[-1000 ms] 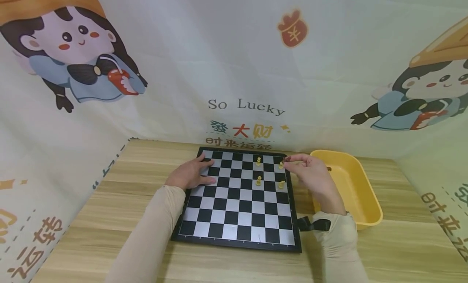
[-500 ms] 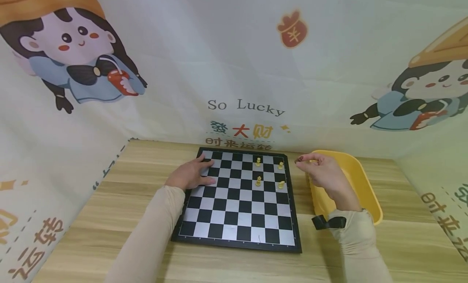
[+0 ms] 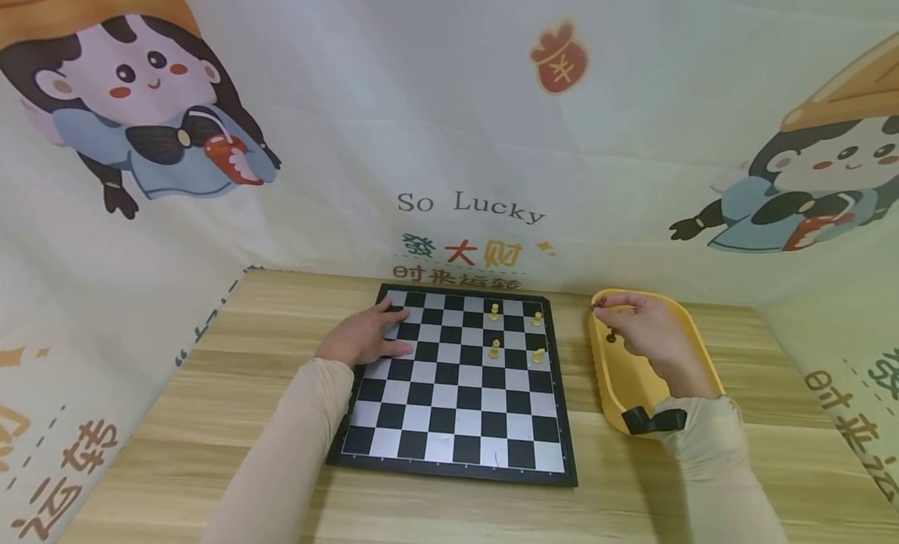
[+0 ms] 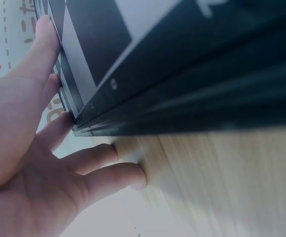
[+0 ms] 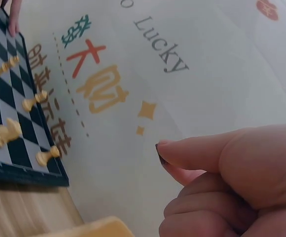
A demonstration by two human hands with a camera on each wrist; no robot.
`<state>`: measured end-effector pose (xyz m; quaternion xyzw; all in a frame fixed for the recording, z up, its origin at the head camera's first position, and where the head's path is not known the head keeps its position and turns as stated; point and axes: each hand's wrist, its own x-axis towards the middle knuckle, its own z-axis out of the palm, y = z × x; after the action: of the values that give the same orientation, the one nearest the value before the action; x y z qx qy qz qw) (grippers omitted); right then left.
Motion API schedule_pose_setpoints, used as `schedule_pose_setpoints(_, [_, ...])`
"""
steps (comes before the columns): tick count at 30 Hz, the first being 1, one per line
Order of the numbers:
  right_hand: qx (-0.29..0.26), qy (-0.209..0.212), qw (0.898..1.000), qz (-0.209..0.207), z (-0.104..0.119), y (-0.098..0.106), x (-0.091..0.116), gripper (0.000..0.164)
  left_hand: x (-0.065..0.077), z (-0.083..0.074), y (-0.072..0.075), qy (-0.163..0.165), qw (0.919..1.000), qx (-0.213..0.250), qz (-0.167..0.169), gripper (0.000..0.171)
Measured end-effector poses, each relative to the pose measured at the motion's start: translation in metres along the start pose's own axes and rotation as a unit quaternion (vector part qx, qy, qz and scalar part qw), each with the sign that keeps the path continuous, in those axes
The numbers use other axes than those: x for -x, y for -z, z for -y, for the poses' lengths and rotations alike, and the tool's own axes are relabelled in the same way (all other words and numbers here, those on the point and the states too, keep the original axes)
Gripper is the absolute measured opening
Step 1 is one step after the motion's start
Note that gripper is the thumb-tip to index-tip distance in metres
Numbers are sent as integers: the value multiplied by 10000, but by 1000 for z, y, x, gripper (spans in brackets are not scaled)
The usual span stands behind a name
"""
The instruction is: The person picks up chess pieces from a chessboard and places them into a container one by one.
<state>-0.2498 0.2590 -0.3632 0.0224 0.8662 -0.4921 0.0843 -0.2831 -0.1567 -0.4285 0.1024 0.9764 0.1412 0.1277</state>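
Observation:
On the wooden table lies a black-and-white checkered chessboard (image 3: 449,388), with a black rim. My left hand (image 3: 361,335) rests at its left edge, thumb and fingers spread over the outer squares; the left wrist view shows two fingers touching the table beside the rim. Toward the far right of the board stand pale yellow chess pieces: a knight (image 5: 7,133), two pawns (image 3: 495,310) (image 3: 537,318) and a taller piece (image 3: 495,347). Over the yellow bin (image 3: 599,380), my right hand (image 3: 649,333) pinches a small dark red-brown piece (image 5: 160,154) between thumb and index finger, mostly hidden by the fingertips.
A dark chess piece (image 3: 611,336) shows inside the bin, below the right thumb. The bin stands right of the board, near the back edge of the table (image 3: 449,517). Behind rises a pale printed cloth (image 3: 337,138), which also hangs at both sides.
My right hand has moved right, from above the board's far right corner to over the yellow bin, fingertips pinched throughout. The left hand and the yellow pieces stay where they were.

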Motion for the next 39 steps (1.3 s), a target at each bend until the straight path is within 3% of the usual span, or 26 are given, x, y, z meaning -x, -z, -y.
schedule_pose_setpoints(6, [109, 43, 9999, 116, -3, 14, -7, 50, 0, 1, -1, -37, 9999, 97, -24, 75])
schedule_pose_setpoints(14, [-159, -35, 9998, 89, -16, 26, -17, 49, 0, 2, -2, 19, 10000, 54, -77, 76])
schedule_pose_setpoints(30, [-375, -417, 9984, 49, -40, 32, -33, 30, 2, 0, -2, 38, 9998, 134, -109, 76])
schedule_pose_setpoints(39, [-279, -486, 9984, 90, -44, 32, -40, 41, 2, -1, -1, 87, 9999, 123, -85, 76])
